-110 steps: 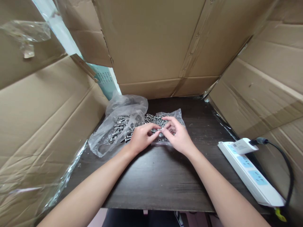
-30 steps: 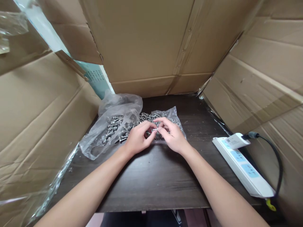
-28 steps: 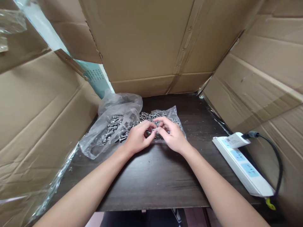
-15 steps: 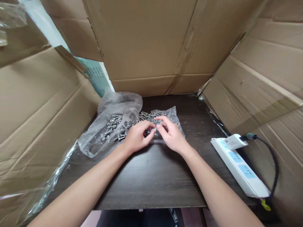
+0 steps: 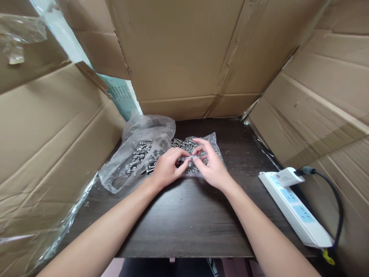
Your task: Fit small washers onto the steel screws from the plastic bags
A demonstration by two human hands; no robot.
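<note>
My left hand pinches a small silver bolt between thumb and forefinger, its shank lying level toward the right. Against it, the thumb and forefinger of my right hand close on a thin bright piece that looks like a washer, seen nearly edge-on. The other right fingers are lifted and apart. Under and behind my hands, a clear plastic bag lies flat with washers and other small metal parts on it. Loose bolts are heaped just beyond my left fingers.
A larger translucent bag with many bolts lies at the left on the dark table. Cardboard walls enclose the left, back and right. A white power strip with a plugged-in adapter and black cable is at the right.
My right fingers have opened out a little, and the washer-like piece now shows at the bolt's end. The whole view has shifted slightly; my left hand keeps its pinch.
</note>
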